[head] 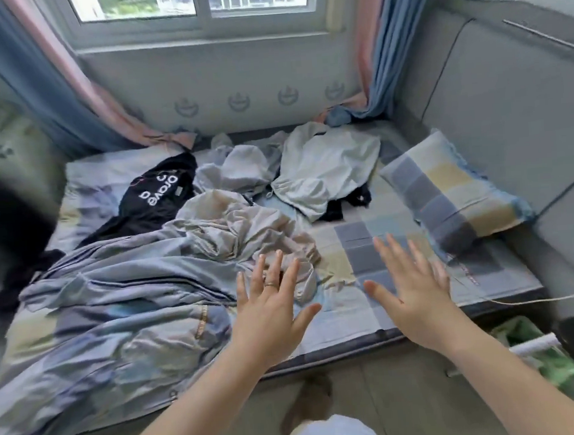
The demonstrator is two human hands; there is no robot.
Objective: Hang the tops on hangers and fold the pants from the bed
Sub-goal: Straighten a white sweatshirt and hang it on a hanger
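Note:
Several garments lie crumpled on the bed [382,316]. A beige garment [241,224] is bunched in the middle. A black top with white lettering [153,200] lies at the back left. A pale grey garment [240,167] and a white top [326,166] lie at the back, with a small black piece [346,202] under the white one. My left hand [272,307] hovers with fingers spread over the near edge of the beige garment, a ring on one finger. My right hand [415,293] is spread above the checked sheet, holding nothing. No hangers are in view.
A rumpled blue-grey checked duvet [107,310] fills the bed's left half. A checked pillow [448,191] leans at the right beside a grey padded wall [510,103]. Curtains [63,97] hang at both sides of the window. A green bag [537,355] stands on the floor at right.

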